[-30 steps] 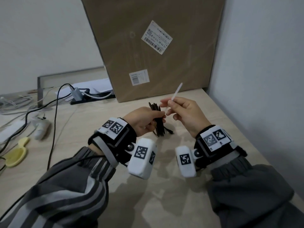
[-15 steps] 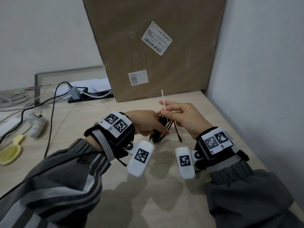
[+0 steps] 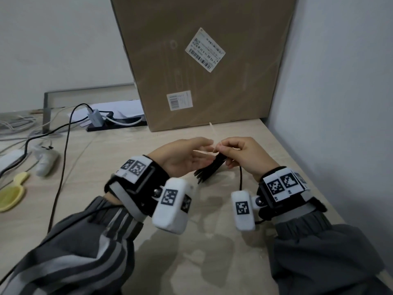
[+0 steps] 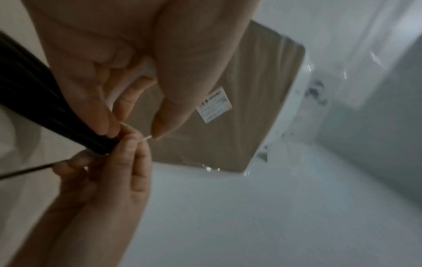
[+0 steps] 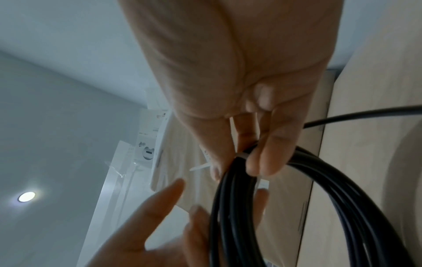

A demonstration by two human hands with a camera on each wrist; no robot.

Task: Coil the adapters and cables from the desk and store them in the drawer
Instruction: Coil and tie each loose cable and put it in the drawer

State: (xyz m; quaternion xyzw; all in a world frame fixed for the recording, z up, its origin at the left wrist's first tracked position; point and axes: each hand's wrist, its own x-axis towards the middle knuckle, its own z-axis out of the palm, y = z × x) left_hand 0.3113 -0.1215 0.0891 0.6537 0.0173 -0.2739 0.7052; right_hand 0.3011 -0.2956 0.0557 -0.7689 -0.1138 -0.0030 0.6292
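1. Looks like a home office or a plain desk corner indoors.
2. Light wood bench (image 3: 110,167) pushed into a corner of bare white walls (image 3: 340,81).
3. Big cardboard box (image 3: 202,60) with shipping labels leans against the wall.
4. Power strip (image 3: 117,124) with a charger (image 3: 95,117) plugged in; loose cords (image 3: 61,167) trail left.
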